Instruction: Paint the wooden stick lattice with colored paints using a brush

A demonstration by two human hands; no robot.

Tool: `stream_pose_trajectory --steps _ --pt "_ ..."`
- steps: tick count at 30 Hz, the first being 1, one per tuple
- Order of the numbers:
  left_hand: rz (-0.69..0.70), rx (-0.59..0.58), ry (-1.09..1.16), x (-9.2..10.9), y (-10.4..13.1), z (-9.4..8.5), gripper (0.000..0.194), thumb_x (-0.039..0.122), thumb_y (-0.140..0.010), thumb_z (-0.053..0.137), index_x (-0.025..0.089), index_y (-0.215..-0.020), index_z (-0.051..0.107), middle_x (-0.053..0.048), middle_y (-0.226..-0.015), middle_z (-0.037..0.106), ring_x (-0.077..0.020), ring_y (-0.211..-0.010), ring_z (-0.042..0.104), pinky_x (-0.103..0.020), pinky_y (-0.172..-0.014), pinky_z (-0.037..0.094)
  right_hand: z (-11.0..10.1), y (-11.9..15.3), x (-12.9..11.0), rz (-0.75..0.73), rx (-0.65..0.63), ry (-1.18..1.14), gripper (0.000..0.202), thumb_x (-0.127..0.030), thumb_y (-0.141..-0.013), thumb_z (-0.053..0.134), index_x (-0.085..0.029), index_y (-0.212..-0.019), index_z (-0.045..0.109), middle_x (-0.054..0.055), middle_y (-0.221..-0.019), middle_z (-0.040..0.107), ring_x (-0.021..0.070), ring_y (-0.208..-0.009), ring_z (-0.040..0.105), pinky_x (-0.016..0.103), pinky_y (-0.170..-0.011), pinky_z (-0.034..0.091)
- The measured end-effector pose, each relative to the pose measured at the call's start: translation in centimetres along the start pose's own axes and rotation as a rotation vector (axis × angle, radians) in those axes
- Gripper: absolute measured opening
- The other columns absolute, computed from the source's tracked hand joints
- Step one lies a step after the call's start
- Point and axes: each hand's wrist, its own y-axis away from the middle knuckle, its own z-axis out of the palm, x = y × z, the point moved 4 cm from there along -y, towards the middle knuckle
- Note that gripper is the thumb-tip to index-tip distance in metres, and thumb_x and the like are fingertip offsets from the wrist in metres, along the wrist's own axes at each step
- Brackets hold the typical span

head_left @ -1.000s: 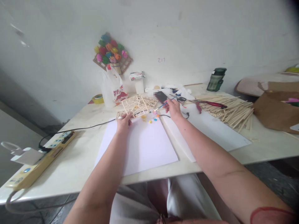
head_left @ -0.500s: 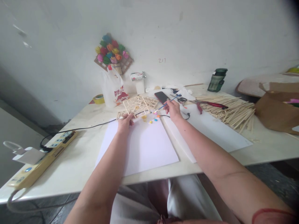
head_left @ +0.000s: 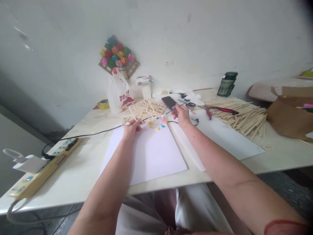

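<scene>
My right hand (head_left: 181, 114) is closed round a thin blue paintbrush (head_left: 171, 110), its tip pointing left over small blobs of paint. Pink, orange, blue (head_left: 163, 126) and yellow blobs lie at the top of a white sheet of paper (head_left: 156, 153). At the sheet's upper left, my left hand (head_left: 132, 127) has its fingers closed at the near edge of a light wooden stick frame (head_left: 132, 112); the fingertips are partly hidden. More thin sticks lie across and behind the frame.
A black phone (head_left: 168, 102), scissors (head_left: 190, 104), red-handled pliers (head_left: 223, 109) and a heap of sticks (head_left: 242, 119) lie right. A power strip (head_left: 46, 166) stands left, its black cable (head_left: 97, 132) crossing the table. Behind are a plastic bag (head_left: 117, 93) and green bottle (head_left: 227, 84).
The brush tip has moved slightly left, away from the pink blob. My left hand has barely moved.
</scene>
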Motion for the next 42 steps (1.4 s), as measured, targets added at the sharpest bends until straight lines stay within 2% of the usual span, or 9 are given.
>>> stream_pose_trajectory --steps 6,11,18,28,33,37,42 --pt "-0.010 -0.054 0.027 0.1 0.1 0.1 0.047 0.049 -0.052 0.081 0.015 -0.080 0.067 -0.005 -0.080 0.072 -0.0091 -0.047 0.058 -0.021 -0.045 0.041 0.0 0.0 0.0 0.005 0.004 -0.007 0.027 -0.036 -0.083 0.058 -0.019 -0.065 0.051 -0.003 -0.043 0.056 0.0060 -0.029 0.040 0.017 -0.030 0.030" --pt "0.011 -0.072 0.033 0.0 0.1 0.0 0.046 0.045 -0.057 0.080 0.016 -0.089 0.064 -0.006 -0.089 0.073 -0.0107 -0.053 0.064 -0.020 -0.047 0.042 0.1 0.0 0.0 0.021 -0.010 -0.051 0.026 -0.036 -0.080 0.062 -0.019 -0.064 0.052 -0.003 -0.043 0.057 0.0061 -0.029 0.041 0.018 -0.030 0.032" --pt "0.008 -0.080 0.036 -0.2 -0.2 -0.1 0.042 0.045 -0.060 0.080 0.015 -0.082 0.060 -0.006 -0.089 0.072 -0.0111 -0.055 0.066 -0.019 -0.046 0.044 0.2 0.2 0.2 0.050 -0.036 -0.159 0.018 -0.028 -0.076 0.065 -0.017 -0.066 0.055 0.000 -0.047 0.063 0.0072 -0.034 0.046 0.019 -0.033 0.037" --pt "-0.012 -0.049 0.006 -0.2 -0.3 0.0 0.040 0.045 -0.060 0.080 0.015 -0.077 0.060 -0.005 -0.079 0.070 -0.0110 -0.051 0.063 -0.022 -0.050 0.049 0.3 0.2 0.7 0.072 -0.054 -0.135 0.023 -0.033 -0.076 0.068 -0.017 -0.067 0.055 0.000 -0.049 0.062 0.0076 -0.034 0.048 0.019 -0.033 0.037" --pt "0.008 -0.085 0.022 -0.4 -0.4 0.1 0.044 0.046 -0.058 0.081 0.014 -0.081 0.063 -0.005 -0.081 0.070 -0.0117 -0.053 0.064 -0.022 -0.049 0.049 0.5 0.3 1.0 0.105 -0.092 -0.156 0.021 -0.032 -0.078 0.067 -0.016 -0.068 0.058 0.001 -0.050 0.063 0.0074 -0.037 0.050 0.018 -0.036 0.040" --pt "0.013 -0.131 0.041 -0.1 0.0 0.3 0.047 0.047 -0.058 0.081 0.014 -0.086 0.064 -0.005 -0.081 0.070 -0.0119 -0.053 0.065 -0.021 -0.049 0.049 1.0 0.6 0.8 0.135 -0.121 -0.229 0.016 -0.023 -0.079 0.065 -0.015 -0.066 0.060 0.001 -0.052 0.064 0.0087 -0.044 0.058 0.019 -0.047 0.048" --pt "-0.015 -0.200 0.050 0.2 0.3 0.7 0.047 0.048 -0.054 0.083 0.015 -0.080 0.064 -0.006 -0.081 0.071 -0.0117 -0.050 0.063 -0.022 -0.046 0.047 2.1 1.2 0.7 0.130 -0.233 -0.288 0.016 -0.021 -0.079 0.067 -0.015 -0.065 0.062 0.003 -0.055 0.068 0.0122 -0.053 0.065 0.023 -0.056 0.054"
